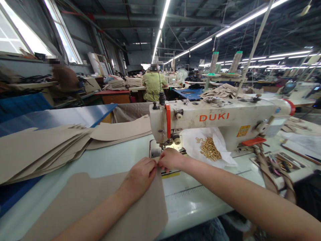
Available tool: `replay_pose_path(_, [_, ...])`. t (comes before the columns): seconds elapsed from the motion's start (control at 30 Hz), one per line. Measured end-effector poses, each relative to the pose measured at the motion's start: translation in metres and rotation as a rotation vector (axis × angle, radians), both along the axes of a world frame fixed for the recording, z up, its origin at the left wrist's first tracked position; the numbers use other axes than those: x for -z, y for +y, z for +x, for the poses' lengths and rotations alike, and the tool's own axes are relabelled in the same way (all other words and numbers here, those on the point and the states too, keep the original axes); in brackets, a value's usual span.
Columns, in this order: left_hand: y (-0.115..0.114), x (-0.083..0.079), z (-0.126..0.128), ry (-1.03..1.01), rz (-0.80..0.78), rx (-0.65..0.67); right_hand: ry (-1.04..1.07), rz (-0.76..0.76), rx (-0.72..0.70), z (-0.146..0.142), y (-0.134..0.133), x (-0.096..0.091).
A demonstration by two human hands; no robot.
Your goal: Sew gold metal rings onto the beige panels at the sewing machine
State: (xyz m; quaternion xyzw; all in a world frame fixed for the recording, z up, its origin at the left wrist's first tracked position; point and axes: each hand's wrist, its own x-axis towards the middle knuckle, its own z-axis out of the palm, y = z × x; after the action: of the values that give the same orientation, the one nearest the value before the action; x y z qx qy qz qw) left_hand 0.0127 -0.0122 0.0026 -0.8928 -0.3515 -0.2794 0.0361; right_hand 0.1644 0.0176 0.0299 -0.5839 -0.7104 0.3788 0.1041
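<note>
A large flat piece of beige fabric [147,214] lies on the pale sewing table under my arms, its upper corner reaching the sewing machine's needle area. My left hand [141,174] rests on this corner with curled fingers, closed on its edge. Right beside it, my right hand [170,159] is closed in a pinch at the same corner, just in front of the presser foot. The fingertips of both hands nearly meet, and they hide the exact spot they grip. Above them stands the head of the white sewing machine [190,115], marked DUKI.
Stacked beige panels [45,147] lie to the left, with another pile [120,132] behind. Small gold metal pieces [210,149] sit on white paper [228,159] under the machine arm. A tray [299,164] with tools and straps is at right. Two people work further back.
</note>
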Motion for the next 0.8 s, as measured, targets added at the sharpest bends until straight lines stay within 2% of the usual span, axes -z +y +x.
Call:
replay_pose_path(0.07, [0.000, -0.002, 0.000, 0.017, -0.015, -0.006, -0.004, 0.072, -0.017, 0.003, -0.004, 0.000])
replay_pose_path(0.2, [0.000, -0.003, -0.001, 0.007, -0.051, -0.006, -0.013, 0.323, -0.036, 0.018, -0.023, 0.003])
replay_pose_path(0.3, [0.000, -0.003, -0.001, -0.037, -0.065, 0.003, -0.027, 0.471, -0.133, 0.036, -0.044, 0.009])
replay_pose_path(0.33, [0.000, -0.003, -0.001, -0.055, -0.072, -0.001, -0.042, 0.530, -0.213, 0.043, -0.052, 0.011])
replay_pose_path(0.43, [0.000, -0.002, 0.000, -0.104, -0.084, -0.022, -0.196, 0.846, -0.590, 0.057, -0.068, 0.014])
replay_pose_path(0.47, [0.000, -0.001, 0.000, -0.111, -0.082, -0.026, -0.233, 0.908, -0.679, 0.060, -0.070, 0.013])
replay_pose_path(0.53, [0.000, -0.001, 0.001, -0.113, -0.072, -0.025, -0.277, 0.957, -0.762, 0.061, -0.072, 0.012])
replay_pose_path(0.67, [0.000, 0.000, 0.000, -0.114, -0.055, -0.034, -0.306, 1.012, -0.745, 0.053, -0.065, 0.015])
replay_pose_path(0.8, [0.001, 0.000, -0.001, -0.083, -0.087, -0.030, -0.208, 1.075, -0.632, 0.040, -0.059, 0.026])
